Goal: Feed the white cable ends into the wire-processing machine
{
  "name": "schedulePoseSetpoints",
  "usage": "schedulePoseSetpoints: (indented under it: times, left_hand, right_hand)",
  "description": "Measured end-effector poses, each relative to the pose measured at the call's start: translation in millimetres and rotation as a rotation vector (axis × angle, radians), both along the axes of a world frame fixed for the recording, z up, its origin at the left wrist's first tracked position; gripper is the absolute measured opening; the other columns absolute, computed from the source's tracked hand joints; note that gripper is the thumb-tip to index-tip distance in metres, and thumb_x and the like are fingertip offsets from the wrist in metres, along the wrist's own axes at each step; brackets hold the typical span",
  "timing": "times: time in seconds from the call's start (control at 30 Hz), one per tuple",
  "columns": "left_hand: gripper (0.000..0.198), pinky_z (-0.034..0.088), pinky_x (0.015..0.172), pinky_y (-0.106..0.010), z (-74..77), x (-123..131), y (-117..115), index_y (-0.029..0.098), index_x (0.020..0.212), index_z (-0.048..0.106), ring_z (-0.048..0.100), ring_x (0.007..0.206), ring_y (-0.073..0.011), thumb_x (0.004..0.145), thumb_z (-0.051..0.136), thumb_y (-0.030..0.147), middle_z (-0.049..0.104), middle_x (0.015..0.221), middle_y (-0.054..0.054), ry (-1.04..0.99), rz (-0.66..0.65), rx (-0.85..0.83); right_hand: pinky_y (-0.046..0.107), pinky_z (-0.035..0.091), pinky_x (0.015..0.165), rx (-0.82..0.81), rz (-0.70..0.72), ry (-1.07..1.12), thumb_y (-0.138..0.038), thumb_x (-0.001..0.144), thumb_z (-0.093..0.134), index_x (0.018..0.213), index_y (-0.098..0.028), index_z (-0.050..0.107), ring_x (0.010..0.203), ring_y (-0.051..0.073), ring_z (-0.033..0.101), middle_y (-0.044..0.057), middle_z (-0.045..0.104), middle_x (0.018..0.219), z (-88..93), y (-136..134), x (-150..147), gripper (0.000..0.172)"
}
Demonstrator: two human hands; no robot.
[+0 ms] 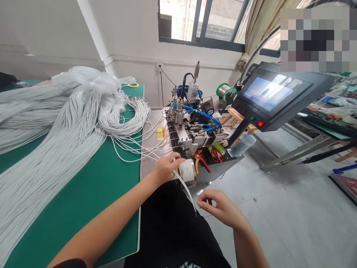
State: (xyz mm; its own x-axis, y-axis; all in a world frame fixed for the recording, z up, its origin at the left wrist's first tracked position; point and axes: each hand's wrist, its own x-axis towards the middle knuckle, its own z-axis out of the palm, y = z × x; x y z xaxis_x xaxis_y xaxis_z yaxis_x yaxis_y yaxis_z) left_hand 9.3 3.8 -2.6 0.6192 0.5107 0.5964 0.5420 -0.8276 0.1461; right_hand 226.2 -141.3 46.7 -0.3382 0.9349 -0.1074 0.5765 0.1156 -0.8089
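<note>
My left hand (pixel 166 168) is closed around a few white cables (pixel 184 185) at the machine's front edge, beside a silver cylinder with a paper label (pixel 187 170). The cable ends hang down over my lap. Just right of these ends, my right hand (pixel 219 206) is in mid-air, its fingers curled and thumb against the fingertips. Whatever may be in that pinch is hidden. Other white cables run from a looped bundle (pixel 125 119) on the table across to the benchtop machine (pixel 186 130), which has metal cylinders and blue air tubes.
Long white cables (pixel 61 141) with plastic wrap cover much of the green table (pixel 117 208) at left. Orange-and-red pliers (pixel 201 162), red-handled scissors (pixel 216 153) and a clear container (pixel 242 145) are on the machine's bench. A control screen (pixel 275 93) and wire spool (pixel 224 91) stand behind; a person is at upper right.
</note>
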Motion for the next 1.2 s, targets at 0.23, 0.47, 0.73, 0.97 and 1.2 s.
schedulePoseSetpoints:
  times: [0.23,0.47,0.73,0.97,1.2]
  left_hand:
    - [0.035,0.048,0.063,-0.022,1.1,1,-4,0.023,0.114,0.058,0.061,0.076,-0.0131,0.084,0.042,0.014,0.062,0.107,-0.006,0.127,-0.146,0.105]
    - [0.031,0.044,0.058,-0.02,4.8,-1,-4,0.022,0.11,0.059,0.058,0.069,-0.01,0.087,0.04,0.014,0.062,0.103,-0.005,0.083,-0.156,0.158]
    - [0.016,0.035,0.049,-0.023,12.4,7,-12,0.019,0.1,0.059,0.054,0.054,-0.0096,0.093,0.051,0.03,0.058,0.061,0.004,0.044,-0.381,0.328]
    - [0.015,0.034,0.046,-0.022,9.5,6,-9,0.016,0.101,0.058,0.055,0.051,-0.0092,0.095,0.047,0.026,0.059,0.058,0.004,0.05,-0.328,0.335]
    - [0.019,0.041,0.051,-0.023,8.1,5,-4,0.017,0.101,0.059,0.059,0.057,-0.0107,0.095,0.044,0.025,0.065,0.068,0.0,0.046,-0.161,0.287]
  right_hand:
    - [0.024,0.043,0.062,-0.064,0.013,-0.049,-0.031,0.09,0.052,0.097,-0.02,0.067,0.072,0.016,0.059,0.002,0.067,0.082,-10.7,5,-8,0.02]
    - [0.023,0.042,0.061,-0.065,0.075,0.032,-0.03,0.091,0.051,0.08,-0.019,0.064,0.068,0.014,0.056,0.001,0.063,0.074,-23.3,1,-6,0.021]
    - [0.025,0.041,0.058,0.174,-0.435,0.129,-0.037,0.089,0.056,0.081,-0.02,0.063,0.062,0.014,0.05,0.002,0.059,0.072,-21.0,3,23,0.021]
    - [0.023,0.036,0.046,0.249,-0.706,0.458,-0.039,0.08,0.067,0.084,-0.019,0.068,0.051,0.01,0.043,0.0,0.058,0.066,-36.0,26,-2,0.021]
    - [0.022,0.035,0.043,0.3,-0.705,0.611,-0.039,0.081,0.066,0.091,-0.02,0.071,0.048,0.009,0.043,0.002,0.065,0.071,-34.1,65,-18,0.023]
